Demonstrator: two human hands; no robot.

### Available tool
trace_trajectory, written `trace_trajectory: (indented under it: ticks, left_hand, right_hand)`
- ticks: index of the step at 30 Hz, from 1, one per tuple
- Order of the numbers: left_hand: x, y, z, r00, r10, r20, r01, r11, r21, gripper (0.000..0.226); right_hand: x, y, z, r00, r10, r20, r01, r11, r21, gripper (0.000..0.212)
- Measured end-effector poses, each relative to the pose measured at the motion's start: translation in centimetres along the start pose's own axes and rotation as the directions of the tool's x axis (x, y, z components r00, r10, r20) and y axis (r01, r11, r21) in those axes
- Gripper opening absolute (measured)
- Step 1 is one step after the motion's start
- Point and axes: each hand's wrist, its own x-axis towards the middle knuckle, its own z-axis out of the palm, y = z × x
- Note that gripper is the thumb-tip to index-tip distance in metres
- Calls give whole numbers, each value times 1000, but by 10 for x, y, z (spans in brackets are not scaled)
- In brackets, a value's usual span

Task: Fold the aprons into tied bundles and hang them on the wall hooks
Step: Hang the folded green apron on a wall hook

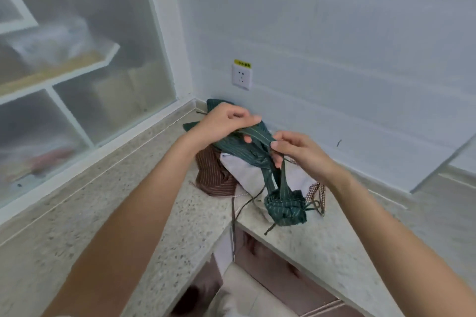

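Two bare hands work a green striped apron (247, 152) above the inner corner of a speckled stone counter (159, 203) — the left hand (221, 121) pinching its folded band, the right hand (296, 152) gripping the strap. Its rolled end (284, 207) rests at the counter's front edge (cords trailing over). A brown striped apron (213, 175) and a white cloth (247, 170) lie beside it, below a wall socket (241, 76).

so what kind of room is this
Probably a kitchen or utility corner, though I can't be sure: a speckled stone counter runs into the corner, a wall socket sits just above it, and a frosted-glass cabinet holds stored goods.
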Motion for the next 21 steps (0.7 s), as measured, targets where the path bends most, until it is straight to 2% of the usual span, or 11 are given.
trace_trajectory:
  ticks: [3,4,6,8,11,13,15,17,18,19,21]
  left_hand:
    - [38,13,-6,987,79,139,-51,980,-193,17]
    - [51,12,-11,979,110,170,-63,963,-261,20]
    - [81,9,-22,959,186,213,-105,935,-340,39]
    - [109,11,-30,952,235,196,-167,936,-309,50]
    - [142,31,-41,957,280,75,-245,920,-308,31]
    - [158,49,-48,944,329,30,-297,884,-362,22]
    - [176,67,-56,920,389,50,-335,846,-414,28]
    - [194,81,-59,893,441,84,-375,835,-402,38]
    - [203,87,-60,878,470,90,-401,827,-395,41]
    - [208,90,-59,865,495,79,-432,815,-386,41]
    - [228,95,-67,845,535,10,-496,791,-357,40]
  right_hand:
    - [15,-21,-28,997,-50,-53,50,999,-5,13]
    - [19,-28,-36,996,-65,-66,65,998,1,10]
    - [33,-40,-56,987,-92,-135,93,996,5,19]
    - [51,-50,-74,965,-96,-242,90,995,-38,23]
    - [84,-65,-96,905,-114,-411,79,992,-103,21]
    - [103,-74,-109,859,-148,-491,52,978,-203,12]
    - [123,-87,-121,810,-220,-544,24,939,-344,20]
    - [139,-98,-128,742,-312,-593,71,916,-394,14]
    - [146,-103,-130,727,-322,-606,109,926,-361,13]
    - [151,-105,-131,735,-304,-606,144,944,-298,20]
    - [168,-113,-133,787,-240,-569,185,971,-154,34]
